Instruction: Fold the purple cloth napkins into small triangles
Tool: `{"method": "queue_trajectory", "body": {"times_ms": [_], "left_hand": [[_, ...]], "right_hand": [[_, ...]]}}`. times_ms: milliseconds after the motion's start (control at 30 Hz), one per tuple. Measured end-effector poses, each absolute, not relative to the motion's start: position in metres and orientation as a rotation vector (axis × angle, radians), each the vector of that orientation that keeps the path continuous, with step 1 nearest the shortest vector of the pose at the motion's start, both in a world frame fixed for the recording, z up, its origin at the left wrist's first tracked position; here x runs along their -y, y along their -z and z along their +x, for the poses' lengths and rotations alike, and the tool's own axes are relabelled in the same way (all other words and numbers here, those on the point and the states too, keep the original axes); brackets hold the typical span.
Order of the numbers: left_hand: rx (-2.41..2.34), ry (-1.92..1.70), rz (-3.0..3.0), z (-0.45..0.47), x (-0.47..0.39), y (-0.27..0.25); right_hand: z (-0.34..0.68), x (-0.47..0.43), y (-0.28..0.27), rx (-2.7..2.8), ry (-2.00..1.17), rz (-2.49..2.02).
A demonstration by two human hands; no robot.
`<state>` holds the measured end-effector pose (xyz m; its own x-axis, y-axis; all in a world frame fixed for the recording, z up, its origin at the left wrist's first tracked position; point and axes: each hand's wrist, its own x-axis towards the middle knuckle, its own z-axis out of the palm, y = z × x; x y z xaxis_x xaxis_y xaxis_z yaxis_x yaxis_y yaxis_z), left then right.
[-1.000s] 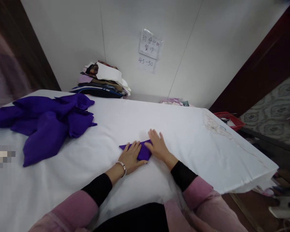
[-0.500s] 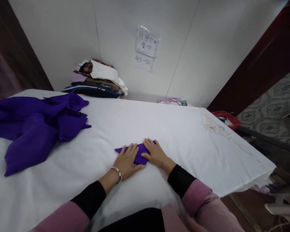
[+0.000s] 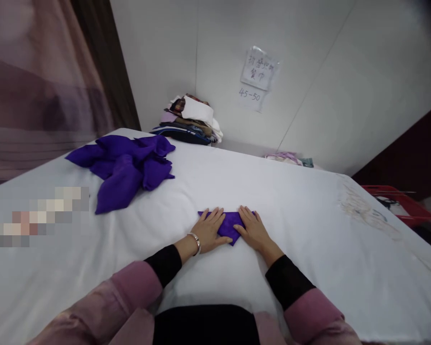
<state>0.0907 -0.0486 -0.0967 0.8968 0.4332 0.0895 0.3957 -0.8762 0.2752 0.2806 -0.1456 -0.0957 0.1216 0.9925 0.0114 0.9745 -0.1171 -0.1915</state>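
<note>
A small purple cloth (image 3: 230, 226), folded into a triangle, lies on the white-covered table in front of me. Its long edge faces the wall and one corner points towards me. My left hand (image 3: 210, 230) lies flat over its left part, fingers stretched out. On the right part rests my right hand (image 3: 252, 229), also spread, with the thumb on the cloth. Both hands hide the side corners in part. A heap of loose purple cloth (image 3: 124, 167) lies crumpled further off to the left.
Against the wall stands a stack of folded clothes (image 3: 190, 120), with a smaller fabric pile (image 3: 289, 158) to its right. A red basket (image 3: 398, 203) is beyond the right edge of the white tablecloth (image 3: 301, 268). A sign (image 3: 259, 69) hangs on the wall; a curtain (image 3: 39, 105) is at left.
My view has swung to the left. The folded cloth has turned slightly, its long edge now nearly level, and my right hand sits a little further from my left. Both hands remain on it.
</note>
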Motion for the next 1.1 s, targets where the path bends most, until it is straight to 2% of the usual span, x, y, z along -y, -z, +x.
{"method": "queue_trajectory", "body": {"times_ms": [267, 433, 667, 1100], "left_hand": [[-0.930, -0.166, 2.727, 0.055, 0.029, 0.094], [-1.175, -0.290, 2.642, 0.038, 0.011, 0.096], [-1.004, -0.591, 2.475, 0.048, -0.001, 0.097], [-0.882, -0.597, 2.444, 0.054, -0.015, 0.098]], "right_hand": [[0.281, 0.146, 0.096, 1.984, -0.190, -2.239], [0.282, 0.146, 0.097, 1.977, -0.209, -2.216], [0.282, 0.147, 0.097, 1.971, -0.205, -2.216], [0.282, 0.147, 0.095, 1.978, -0.228, -2.243]]}}
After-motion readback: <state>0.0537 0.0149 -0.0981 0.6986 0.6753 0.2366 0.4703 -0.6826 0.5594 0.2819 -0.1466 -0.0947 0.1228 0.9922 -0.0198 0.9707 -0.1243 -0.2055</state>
